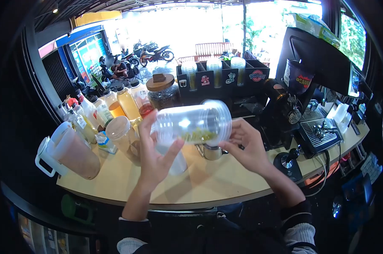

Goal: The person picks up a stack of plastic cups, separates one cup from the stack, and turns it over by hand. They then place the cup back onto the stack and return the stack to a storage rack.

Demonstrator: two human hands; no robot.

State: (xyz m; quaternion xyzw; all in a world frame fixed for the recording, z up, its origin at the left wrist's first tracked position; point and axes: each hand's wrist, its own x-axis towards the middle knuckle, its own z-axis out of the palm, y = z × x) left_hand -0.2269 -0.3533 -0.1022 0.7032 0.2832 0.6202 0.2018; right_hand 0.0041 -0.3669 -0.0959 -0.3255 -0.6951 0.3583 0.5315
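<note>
Clear cups, nested, sideways, green-patched; left hand clamped on base, right hand on rims.

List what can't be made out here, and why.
All in the head view:
- How many clear cups are nested: blurred, see-through.
- The green patch on them: blurred.
- Inside of the metal jug: hidden by the cups.
- Wording on the bottles: too small.
- Display contents: angled, small.
</note>
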